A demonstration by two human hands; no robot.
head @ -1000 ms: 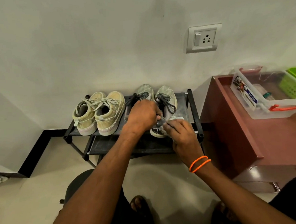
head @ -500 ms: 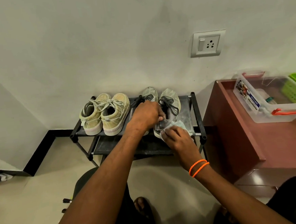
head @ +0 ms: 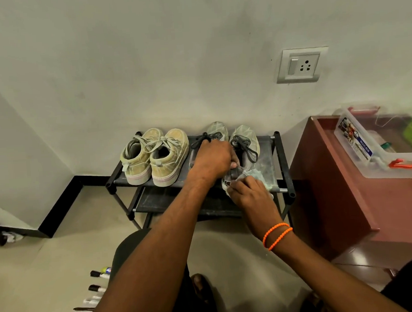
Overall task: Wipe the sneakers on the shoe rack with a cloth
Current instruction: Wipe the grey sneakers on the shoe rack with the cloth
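- Sneakers: two pairs stand on the top shelf of the shoe rack, a tan pair at left and a grey pair at right.
- Right hand: fingers curled, pressing a pale cloth against the heel of the right-hand grey sneaker.
- Left hand: fingers curled over the grey pair, steadying it; exact grip hidden.
- Progress, as judged: wiping under way on one grey shoe; whether the tan pair has been wiped cannot be told.
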